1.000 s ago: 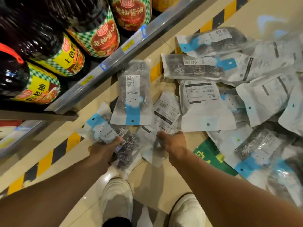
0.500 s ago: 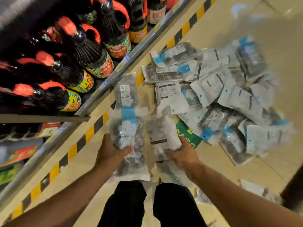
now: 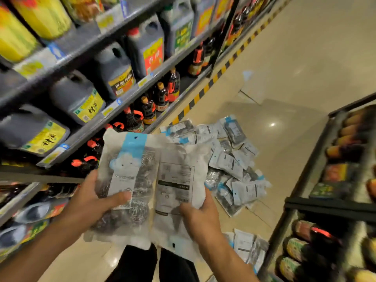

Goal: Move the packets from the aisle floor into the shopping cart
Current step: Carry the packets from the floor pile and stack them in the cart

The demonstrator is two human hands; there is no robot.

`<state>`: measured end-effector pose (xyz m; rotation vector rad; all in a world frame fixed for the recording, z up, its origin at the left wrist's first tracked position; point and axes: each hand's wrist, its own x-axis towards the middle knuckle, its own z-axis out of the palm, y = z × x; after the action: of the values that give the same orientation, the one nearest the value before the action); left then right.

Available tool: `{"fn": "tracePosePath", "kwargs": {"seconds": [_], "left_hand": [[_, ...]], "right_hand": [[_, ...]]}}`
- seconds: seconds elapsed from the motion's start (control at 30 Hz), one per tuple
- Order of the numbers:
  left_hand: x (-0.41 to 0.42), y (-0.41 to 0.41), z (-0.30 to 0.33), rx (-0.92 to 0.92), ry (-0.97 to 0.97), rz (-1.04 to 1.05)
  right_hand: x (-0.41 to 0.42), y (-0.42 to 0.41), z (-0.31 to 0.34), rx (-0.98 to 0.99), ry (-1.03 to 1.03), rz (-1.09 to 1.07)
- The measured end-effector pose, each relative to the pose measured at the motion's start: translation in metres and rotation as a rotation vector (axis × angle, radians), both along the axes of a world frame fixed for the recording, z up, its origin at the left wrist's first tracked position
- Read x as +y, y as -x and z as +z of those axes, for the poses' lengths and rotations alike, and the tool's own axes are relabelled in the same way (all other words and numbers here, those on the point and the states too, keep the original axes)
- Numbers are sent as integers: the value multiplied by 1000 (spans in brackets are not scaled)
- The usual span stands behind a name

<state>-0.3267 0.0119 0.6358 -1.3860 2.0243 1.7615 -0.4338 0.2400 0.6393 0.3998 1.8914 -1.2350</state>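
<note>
My left hand (image 3: 91, 202) grips a clear packet of steel scourers with a blue band (image 3: 126, 180), thumb across its front. My right hand (image 3: 200, 216) grips a second white packet showing its printed back label (image 3: 177, 184). Both packets are held side by side at waist height, above my legs. A heap of several similar packets (image 3: 227, 159) lies on the aisle floor ahead. A few more packets (image 3: 246, 247) lie on the floor by my right forearm. No shopping cart is in view.
Shelves of dark sauce jugs and bottles (image 3: 114, 78) run along the left, with a yellow-black stripe (image 3: 203, 92) at their base. A black rack of goods (image 3: 333, 200) stands at the right. Beige floor (image 3: 295, 68) stretches ahead.
I have risen from bending over the floor. Both hands lifted their packets up from the pile, and the view swung up toward the shelves and aisle.
</note>
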Motion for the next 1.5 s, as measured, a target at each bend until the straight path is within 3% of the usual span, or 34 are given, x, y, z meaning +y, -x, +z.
{"fn": "tracePosePath", "kwargs": {"seconds": [0.07, 0.23, 0.47, 0.77, 1.03, 1.23, 1.5], "left_hand": [[8, 2, 32, 49, -97, 50], [34, 25, 116, 143, -89, 22], [65, 58, 175, 328, -157, -125], [73, 111, 209, 425, -316, -357], [72, 172, 226, 413, -386, -758], [104, 188, 224, 330, -490, -1015], [178, 142, 231, 177, -639, -1368]], "right_hand": [[1, 3, 36, -18, 61, 43], [39, 35, 139, 126, 77, 20], [83, 44, 205, 196, 197, -144], [124, 36, 228, 282, 341, -431], [117, -13, 241, 423, 199, -764], [107, -80, 245, 479, 178, -1075], [102, -201, 246, 515, 109, -1518]]}}
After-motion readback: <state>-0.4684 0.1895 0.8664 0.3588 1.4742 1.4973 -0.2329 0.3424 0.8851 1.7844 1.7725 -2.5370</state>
